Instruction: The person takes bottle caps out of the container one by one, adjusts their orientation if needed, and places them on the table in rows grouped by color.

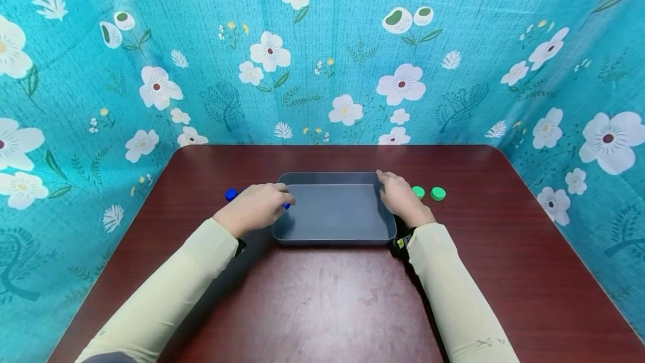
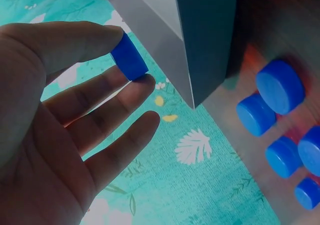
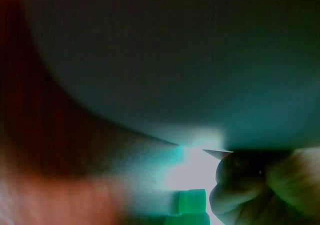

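My left hand [image 1: 258, 205] pinches a blue bottle cap [image 2: 129, 59] between thumb and fingertips, over the left side of a grey rectangular tray [image 1: 335, 214]. The other fingers of that hand stretch out loosely in the left wrist view. At the tray's right side, my right hand [image 1: 400, 198] grips the rim near the far corner. Its curled fingers [image 3: 240, 185] show beside the dark tray wall in the right wrist view, where much is blurred. The tray's visible floor is bare.
Several blue caps [image 2: 281, 86] lie on the table left of the tray, partly hidden by my left hand in the head view. Green caps [image 1: 438, 194] lie to its right. Behind the brown table [image 1: 322, 307] hangs a turquoise flowered cloth [image 1: 322, 60].
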